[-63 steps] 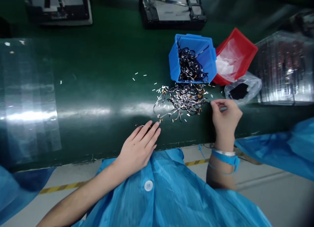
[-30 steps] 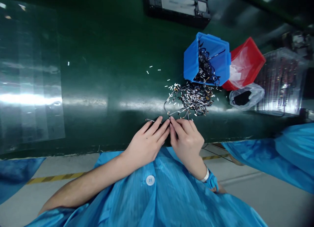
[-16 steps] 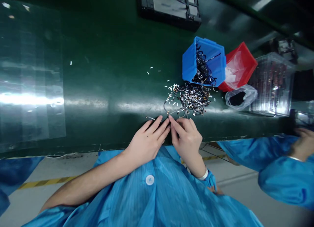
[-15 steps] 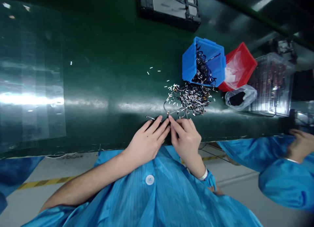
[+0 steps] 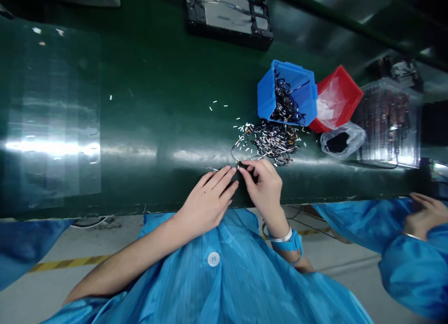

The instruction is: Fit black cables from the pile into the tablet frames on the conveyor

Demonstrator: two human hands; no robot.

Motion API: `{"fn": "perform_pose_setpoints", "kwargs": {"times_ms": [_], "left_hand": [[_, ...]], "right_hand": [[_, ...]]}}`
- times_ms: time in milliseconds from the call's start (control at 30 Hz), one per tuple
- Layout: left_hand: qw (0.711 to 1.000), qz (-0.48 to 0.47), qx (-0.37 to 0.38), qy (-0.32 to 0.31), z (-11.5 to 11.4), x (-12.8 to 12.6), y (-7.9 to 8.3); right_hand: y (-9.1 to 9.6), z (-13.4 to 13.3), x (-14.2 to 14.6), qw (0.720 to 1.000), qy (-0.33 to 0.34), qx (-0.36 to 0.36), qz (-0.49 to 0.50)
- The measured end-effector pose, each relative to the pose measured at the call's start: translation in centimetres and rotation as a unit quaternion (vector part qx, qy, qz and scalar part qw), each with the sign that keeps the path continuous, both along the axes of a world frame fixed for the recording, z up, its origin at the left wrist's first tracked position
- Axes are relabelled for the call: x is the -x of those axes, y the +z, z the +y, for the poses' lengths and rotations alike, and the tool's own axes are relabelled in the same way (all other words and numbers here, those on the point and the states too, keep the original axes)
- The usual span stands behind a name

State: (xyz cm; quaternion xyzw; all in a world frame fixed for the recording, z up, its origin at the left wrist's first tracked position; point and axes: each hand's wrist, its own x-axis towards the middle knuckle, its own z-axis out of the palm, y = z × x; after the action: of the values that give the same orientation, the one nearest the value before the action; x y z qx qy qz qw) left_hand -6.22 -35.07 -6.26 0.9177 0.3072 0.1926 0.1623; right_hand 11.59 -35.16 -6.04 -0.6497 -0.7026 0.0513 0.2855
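Note:
My left hand (image 5: 210, 193) lies with its fingers stretched out on the bench. A thin cable (image 5: 211, 169) shows its end just beyond these fingers; the rest of it is hidden beneath them. Close to the left fingertips, my right hand (image 5: 263, 186) is pinched on a thin dark cable (image 5: 233, 152), whose small end sits by the thumb and forefinger. Just past the hands is a tangled pile of short dark cables (image 5: 276, 139) with white pieces and brass-coloured ends. Behind that pile, a blue bin (image 5: 266, 95) lies tipped toward me with more dark cables inside.
Small white pieces (image 5: 225, 106) are scattered on the green bench (image 5: 157, 104). At right are a red bin (image 5: 345, 93), a clear plastic bag (image 5: 357, 136) and clear trays (image 5: 388, 123). A black device (image 5: 227, 20) stands at the back. Clear sheeting covers the left. A co-worker's hand (image 5: 427, 214) is at far right.
My right hand has shifted slightly up, with its thumb and forefinger now spread around the cable end. The left hand stays nearly in place. The whole view has moved a little.

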Motion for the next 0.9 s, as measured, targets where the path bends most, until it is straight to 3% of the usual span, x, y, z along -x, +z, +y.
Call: {"fn": "perform_pose_setpoints", "kwargs": {"times_ms": [100, 267, 367, 500, 600, 733, 900], "left_hand": [[0.999, -0.037, 0.017, 0.004, 0.2, 0.3, 0.2], [0.992, -0.085, 0.051, 0.083, 2.2, 0.8, 1.6], [0.986, -0.062, 0.136, 0.075, 4.1, 0.8, 3.0], [0.949, -0.066, 0.307, 0.036, 5.8, 0.4, 4.8], [0.915, -0.114, 0.385, 0.031, 6.3, -0.2, 5.4], [0.876, -0.199, 0.436, 0.054, 6.4, -1.3, 5.2], [0.861, -0.235, 0.448, 0.05, 6.4, -2.3, 4.9]], "right_hand": [[0.1, 0.3, -0.1, 1.0, 0.019, 0.011, -0.01], [2.0, 0.4, -0.9, 0.997, 0.064, -0.032, -0.025], [3.5, 0.6, -1.4, 0.993, 0.076, -0.082, -0.04], [5.0, 1.4, -1.9, 0.987, 0.082, -0.115, -0.079], [5.6, 1.8, -2.0, 0.984, 0.071, -0.147, -0.077], [5.7, 1.7, -1.2, 0.976, 0.062, -0.202, -0.048], [5.0, 2.2, 0.3, 0.977, 0.104, -0.184, -0.037]]}}
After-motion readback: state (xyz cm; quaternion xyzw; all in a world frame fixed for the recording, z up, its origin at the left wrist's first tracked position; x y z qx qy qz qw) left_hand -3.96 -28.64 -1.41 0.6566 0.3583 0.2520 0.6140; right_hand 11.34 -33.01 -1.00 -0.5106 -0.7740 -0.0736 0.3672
